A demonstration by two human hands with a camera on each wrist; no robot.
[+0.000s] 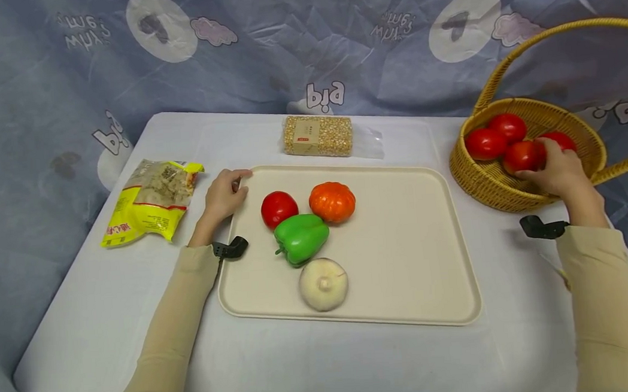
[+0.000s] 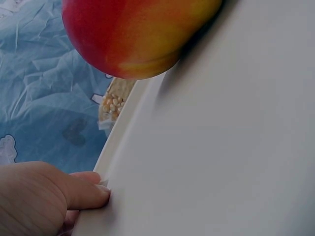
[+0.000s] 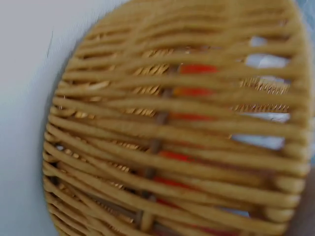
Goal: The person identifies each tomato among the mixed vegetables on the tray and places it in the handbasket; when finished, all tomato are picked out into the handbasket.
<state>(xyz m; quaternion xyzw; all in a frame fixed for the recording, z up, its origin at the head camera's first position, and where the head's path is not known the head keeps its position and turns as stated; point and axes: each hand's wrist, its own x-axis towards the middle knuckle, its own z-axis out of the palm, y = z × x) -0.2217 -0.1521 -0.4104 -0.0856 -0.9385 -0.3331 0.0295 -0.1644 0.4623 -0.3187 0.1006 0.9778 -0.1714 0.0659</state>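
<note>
My left hand (image 1: 222, 195) pinches the far-left corner of the beige tray (image 1: 403, 244), thumb on top of the rim. On the tray lie a red round fruit (image 1: 279, 209), showing yellow (image 2: 142, 34) in the left wrist view, a small orange pumpkin (image 1: 332, 202), a green bell pepper (image 1: 301, 239) and a pale round mushroom-like piece (image 1: 323, 284). My right hand (image 1: 559, 172) reaches into the wicker basket (image 1: 486, 185) and holds a red round fruit (image 1: 522, 157), tomato- or apple-like. Basket weave (image 3: 172, 123) hides this hand's fingers in the right wrist view.
A yellow food packet (image 1: 152, 200) lies left of the tray. Behind the tray is a clear bag of corn kernels (image 1: 318, 136). The basket's tall handle (image 1: 505, 64) arches over its opening, and more red fruits (image 1: 506, 128) sit inside. Patterned cloth (image 1: 283, 42) hangs behind the table.
</note>
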